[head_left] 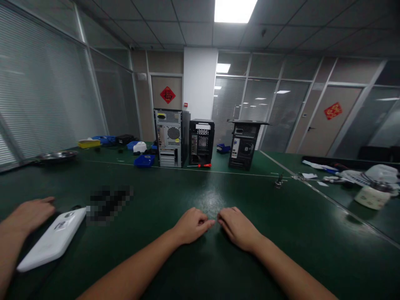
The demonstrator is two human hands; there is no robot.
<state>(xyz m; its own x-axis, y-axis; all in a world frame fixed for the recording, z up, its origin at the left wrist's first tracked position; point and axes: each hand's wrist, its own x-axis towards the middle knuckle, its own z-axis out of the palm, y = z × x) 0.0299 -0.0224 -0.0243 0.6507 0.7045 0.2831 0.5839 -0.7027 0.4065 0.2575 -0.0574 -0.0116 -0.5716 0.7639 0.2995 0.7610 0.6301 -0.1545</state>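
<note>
My left hand (192, 225) rests on the green tabletop (150, 258) with its fingers curled in and its thumb pointing right. Close beside it, a narrow gap away, lies my right hand (239, 228), its fingers bent together and down against the table. Neither holds anything that I can see. Beyond them stand three computer tower cases, their rear panels turned toward me: a silver one (170, 135), a smaller black one (201, 139) and a black one (245, 143) with a flat panel on top. A red-handled screwdriver (204, 165) lies before the middle case.
Another person's hand (31, 214) lies at the left by a white flat device (53, 239); a blurred dark patch is beside it. Blue trays (144, 161) and a metal dish (58, 156) stand farther back. A small metal object (278, 181) and a patterned jar (373, 196) are right.
</note>
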